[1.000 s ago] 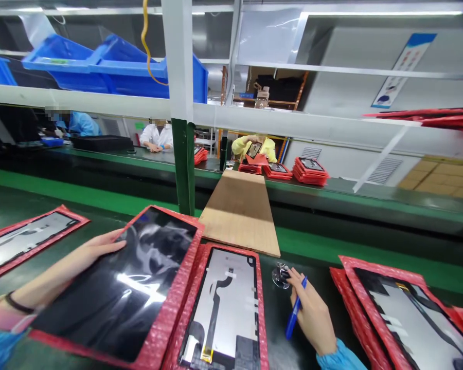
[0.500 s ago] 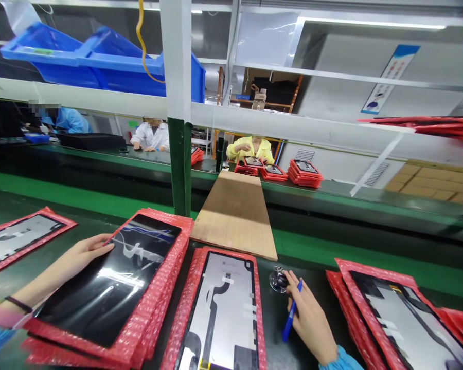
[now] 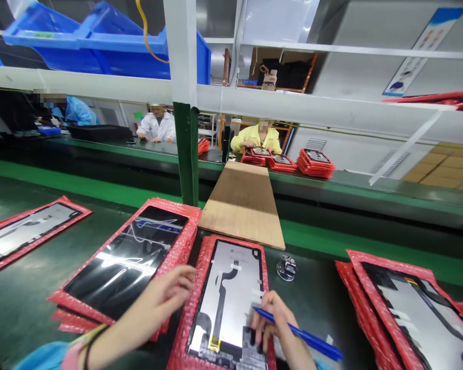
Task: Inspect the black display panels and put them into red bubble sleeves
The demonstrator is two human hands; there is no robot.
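Note:
A screen panel [image 3: 231,288] lies back side up on red bubble wrap in the middle. My right hand [image 3: 280,329] is at its lower right edge, fingers curled, with a blue pen [image 3: 308,339] held in it. Between this panel and the glossy black panel [image 3: 127,257] to the left is my left hand [image 3: 173,293], its fingers bent but apart, holding nothing. That black panel rests on a stack of red bubble wrap [image 3: 189,210]. Right of the middle panel's top sits a small round tape dispenser-like object [image 3: 286,268].
More wrapped panels lie at far left [image 3: 34,226] and right [image 3: 416,303]. A wooden board [image 3: 243,205] bridges to the opposite bench, where several people sit. A green-wrapped post [image 3: 187,154] stands ahead, with blue bins [image 3: 116,51] above.
My left hand has left the black panel and moved right, near the middle panel. My right hand has moved from the small round object down onto the middle panel, with the pen turned.

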